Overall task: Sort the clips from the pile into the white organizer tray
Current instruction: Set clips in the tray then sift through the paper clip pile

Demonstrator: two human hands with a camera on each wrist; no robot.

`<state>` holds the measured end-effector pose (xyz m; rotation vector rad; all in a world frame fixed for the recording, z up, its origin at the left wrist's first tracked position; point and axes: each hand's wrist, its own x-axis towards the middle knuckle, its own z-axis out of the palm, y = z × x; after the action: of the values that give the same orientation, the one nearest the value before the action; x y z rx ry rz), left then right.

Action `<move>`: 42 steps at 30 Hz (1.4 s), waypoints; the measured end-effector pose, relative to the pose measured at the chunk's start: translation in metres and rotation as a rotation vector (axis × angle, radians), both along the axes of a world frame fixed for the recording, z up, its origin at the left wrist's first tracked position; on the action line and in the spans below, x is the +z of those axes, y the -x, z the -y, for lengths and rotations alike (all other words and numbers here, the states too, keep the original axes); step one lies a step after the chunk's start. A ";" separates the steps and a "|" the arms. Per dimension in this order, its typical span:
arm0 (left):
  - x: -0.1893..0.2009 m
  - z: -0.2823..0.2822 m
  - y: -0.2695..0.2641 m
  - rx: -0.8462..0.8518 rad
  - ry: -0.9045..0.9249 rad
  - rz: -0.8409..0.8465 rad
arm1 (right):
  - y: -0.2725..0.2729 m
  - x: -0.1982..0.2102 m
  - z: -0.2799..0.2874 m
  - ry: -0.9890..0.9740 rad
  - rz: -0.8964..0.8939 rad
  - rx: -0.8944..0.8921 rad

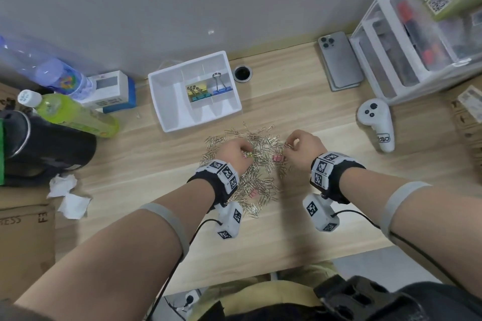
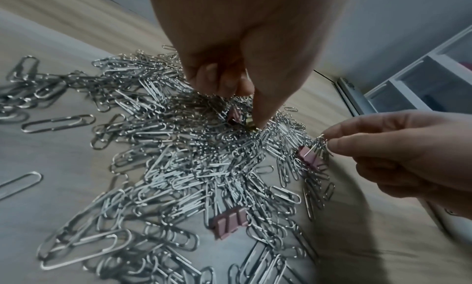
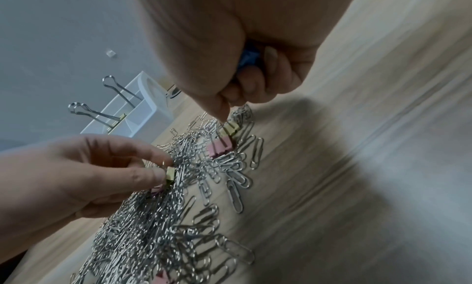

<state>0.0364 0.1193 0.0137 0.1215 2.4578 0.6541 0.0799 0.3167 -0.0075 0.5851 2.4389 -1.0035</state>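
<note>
- Pile [image 1: 257,164] of silver paper clips, few pink binder clips [image 2: 230,221] mixed in, on counter [image 1: 300,112].
- Left hand [image 1: 234,151] pinches a yellow binder clip [image 3: 170,172].
- Right hand [image 1: 303,144] pinches another yellow clip [image 3: 231,129].

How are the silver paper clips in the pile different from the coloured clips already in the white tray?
The paper clips are plain bent silver wire, lying flat and tangled on the table. The tray's binder clips have coloured bodies with wire handles, and sit in compartments of the white tray. Both are office clips.
</note>
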 end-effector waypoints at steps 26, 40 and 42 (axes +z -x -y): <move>0.044 0.049 0.056 0.333 -0.332 0.097 | 0.090 0.048 0.051 0.333 0.041 0.019; 0.010 0.090 0.112 0.544 -0.250 -0.017 | 0.159 0.027 0.135 0.211 -0.018 0.064; 0.006 0.087 0.114 0.546 -0.261 -0.004 | 0.163 0.026 0.132 0.203 -0.022 0.055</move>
<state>-0.0775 0.0318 0.0202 -0.4642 2.4019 1.2031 -0.0831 0.1842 0.0189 0.4380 2.3213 -1.2211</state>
